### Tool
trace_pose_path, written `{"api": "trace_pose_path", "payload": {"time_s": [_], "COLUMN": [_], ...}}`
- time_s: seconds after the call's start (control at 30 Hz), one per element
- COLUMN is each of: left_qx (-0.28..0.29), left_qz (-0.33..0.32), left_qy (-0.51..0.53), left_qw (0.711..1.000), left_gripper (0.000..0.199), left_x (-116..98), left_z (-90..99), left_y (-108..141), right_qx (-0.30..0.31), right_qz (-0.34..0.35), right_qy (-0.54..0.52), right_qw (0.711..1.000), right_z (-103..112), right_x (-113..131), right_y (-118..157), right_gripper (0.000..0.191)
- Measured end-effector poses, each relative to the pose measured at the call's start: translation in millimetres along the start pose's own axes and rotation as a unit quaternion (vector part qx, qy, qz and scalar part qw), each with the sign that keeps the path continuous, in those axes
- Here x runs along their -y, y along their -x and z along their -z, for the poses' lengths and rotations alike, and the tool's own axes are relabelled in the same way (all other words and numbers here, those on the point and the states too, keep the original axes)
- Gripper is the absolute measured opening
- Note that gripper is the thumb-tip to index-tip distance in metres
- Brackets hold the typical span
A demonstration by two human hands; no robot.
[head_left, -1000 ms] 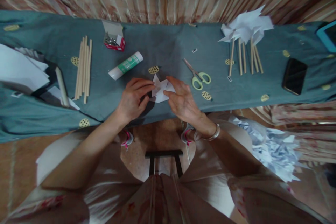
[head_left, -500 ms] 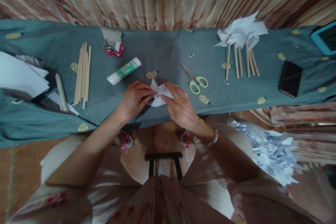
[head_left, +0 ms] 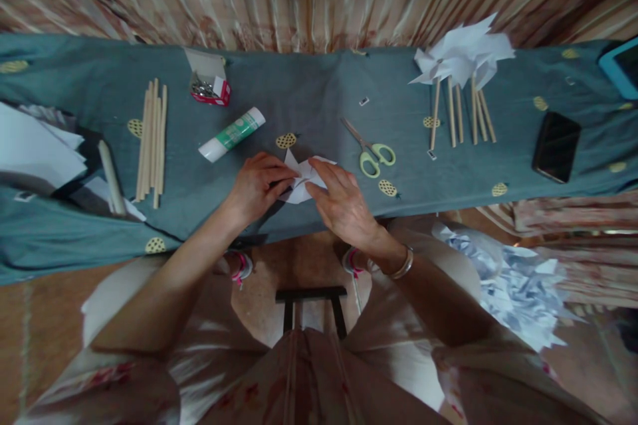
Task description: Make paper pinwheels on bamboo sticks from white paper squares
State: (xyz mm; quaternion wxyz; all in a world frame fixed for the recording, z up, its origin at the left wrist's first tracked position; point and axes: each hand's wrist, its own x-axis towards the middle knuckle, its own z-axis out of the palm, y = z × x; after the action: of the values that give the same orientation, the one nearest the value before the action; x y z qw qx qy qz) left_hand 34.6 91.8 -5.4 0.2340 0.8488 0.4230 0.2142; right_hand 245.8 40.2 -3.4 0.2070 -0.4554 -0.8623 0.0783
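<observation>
On the table, the left hand pinches a white paper, partly folded and unmounted; the right hand rests on it, its grip hard to tell. Beyond, sticks lie bare, an open red box holds metal pins, and finished-looking pinwheels top other sticks.

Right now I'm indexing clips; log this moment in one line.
left hand: on folded white paper; right hand: on same paper; scissors: right of paper; green-labelled tube: left of paper

Pale trousers, red-patterned pale sleeves, shiny bracelet.
</observation>
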Motion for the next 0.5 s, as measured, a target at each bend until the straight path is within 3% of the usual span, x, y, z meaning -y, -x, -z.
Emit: {"api": "trace_pose_path", "payload": {"time_s": [0.33,0.5], "left_qx": [-0.033,-0.03], "left_qz": [0.081,0.084], "left_qy": [0.026,0.051], "left_qw": [0.996,0.995], "left_gripper": [0.018,0.018], "left_x": [-10,-12], "left_z": [-0.4,0.3], "left_y": [-2,-6], "right_qx": [0.004,0.002], "right_qz": [-0.009,-0.009], "right_qy": [-0.03,-0.021], "right_qw": [0.999,1.0], "right_z": [1,-1], "right_x": [0,0], "right_y": [0,0], "right_gripper": [0.027,0.028]}}
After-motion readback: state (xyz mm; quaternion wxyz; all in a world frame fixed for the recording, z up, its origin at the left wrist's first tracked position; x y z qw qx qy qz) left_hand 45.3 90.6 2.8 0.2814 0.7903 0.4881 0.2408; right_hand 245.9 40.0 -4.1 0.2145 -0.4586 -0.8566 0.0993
